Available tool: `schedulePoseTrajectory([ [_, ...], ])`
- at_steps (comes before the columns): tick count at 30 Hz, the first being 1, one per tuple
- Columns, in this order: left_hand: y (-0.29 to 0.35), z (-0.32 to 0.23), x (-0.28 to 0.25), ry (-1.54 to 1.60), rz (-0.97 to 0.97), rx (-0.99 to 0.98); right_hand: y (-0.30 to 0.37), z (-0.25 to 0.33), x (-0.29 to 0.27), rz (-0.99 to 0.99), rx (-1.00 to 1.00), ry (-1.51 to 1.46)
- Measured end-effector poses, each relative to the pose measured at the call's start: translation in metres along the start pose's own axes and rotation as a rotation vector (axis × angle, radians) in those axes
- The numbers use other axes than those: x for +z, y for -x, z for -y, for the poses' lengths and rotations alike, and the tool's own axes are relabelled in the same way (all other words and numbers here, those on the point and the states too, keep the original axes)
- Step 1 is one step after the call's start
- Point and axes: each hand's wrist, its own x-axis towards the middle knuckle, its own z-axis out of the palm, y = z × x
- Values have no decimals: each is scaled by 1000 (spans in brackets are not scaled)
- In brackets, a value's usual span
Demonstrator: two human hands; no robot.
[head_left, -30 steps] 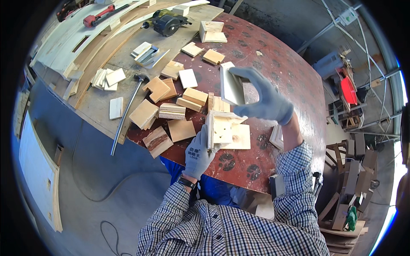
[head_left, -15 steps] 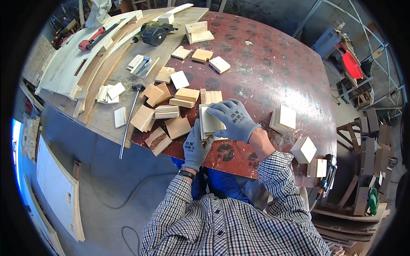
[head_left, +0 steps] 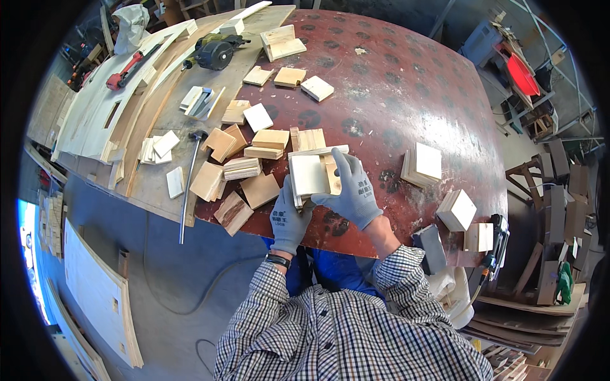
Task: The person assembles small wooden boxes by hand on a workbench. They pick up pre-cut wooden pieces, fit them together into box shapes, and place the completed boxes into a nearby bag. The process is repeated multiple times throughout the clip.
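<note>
The left hand (head_left: 290, 223), gloved in grey, has its fingers clasped round the lower left edge of a pale wooden block (head_left: 308, 175), near the front edge of the red table (head_left: 387, 114). The right hand (head_left: 354, 198) curves at the block's right side, thumb and forefinger spread; from here I can't tell whether they grip. Loose wooden pieces (head_left: 260, 190) lie just left, near a hammer (head_left: 189, 187).

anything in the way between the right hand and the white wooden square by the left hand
Nothing visible blocks the thumb of the right hand, near the lower right corner of the white wooden square. A yellowish wood piece shows between the square's right edge and the index finger; how high it lies, I cannot tell.
</note>
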Motion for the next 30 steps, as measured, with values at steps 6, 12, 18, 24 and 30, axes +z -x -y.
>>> schedulePoseTrajectory([
  [6,1,-4,-7,27,-79,85,28,-16,60,-78,121,-176],
  [12,2,-5,-5,-9,-124,223,36,-17,68,-198,1,-47],
  [18,0,1,-6,-49,-152,313,35,-14,65,-164,-17,-53],
  [24,1,-3,-6,-6,-140,261,36,-12,63,-174,12,-91],
  [30,1,-5,-1,32,-145,160,34,-15,62,-215,-58,-62],
])
